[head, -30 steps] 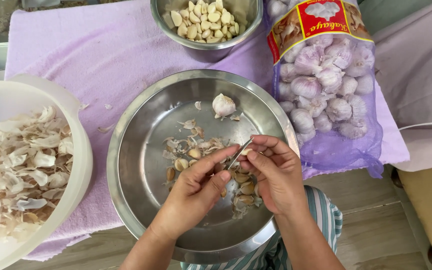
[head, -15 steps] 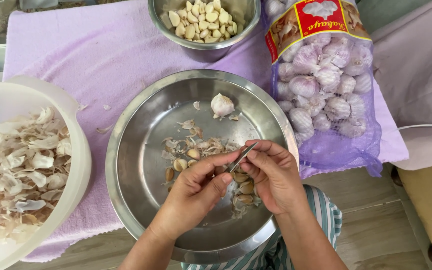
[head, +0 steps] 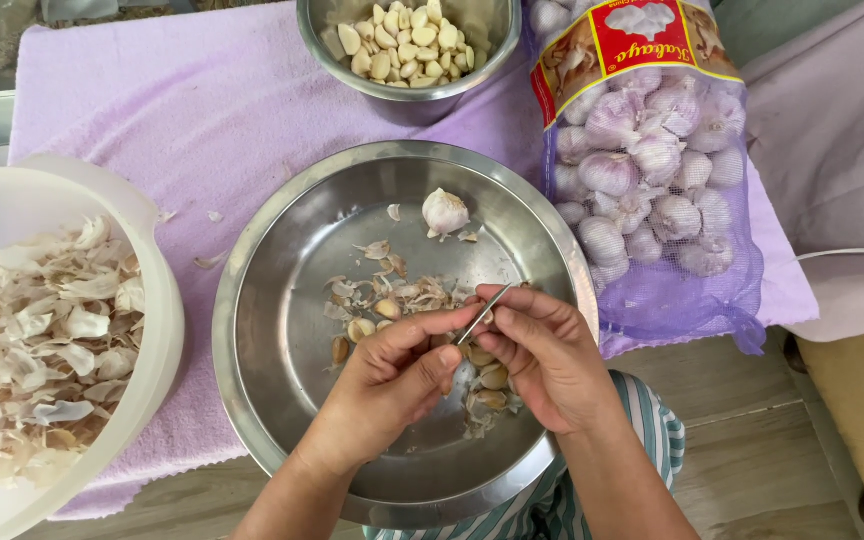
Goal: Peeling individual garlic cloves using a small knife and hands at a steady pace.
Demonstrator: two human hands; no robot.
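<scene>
Bowls, bag and cloth around the work

Well left of the left hand (head: 392, 385) sits a white plastic bowl (head: 167, 310) of dry skins; beyond it a steel bowl (head: 410, 104) of peeled cloves, a mesh bag (head: 652, 180) of bulbs to its right, all on lilac cloth (head: 152, 110).

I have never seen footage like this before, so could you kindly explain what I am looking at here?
This is one view from a camera worn on a person's head, looking down at their own bare hands. The left hand and right hand meet over a wide steel bowl holding loose garlic cloves and skins. Together they pinch a thin metal blade, likely a small knife. A white bowl holds peelings, a smaller steel bowl peeled cloves, and a mesh bag whole garlic bulbs, all on a lilac cloth.
</scene>
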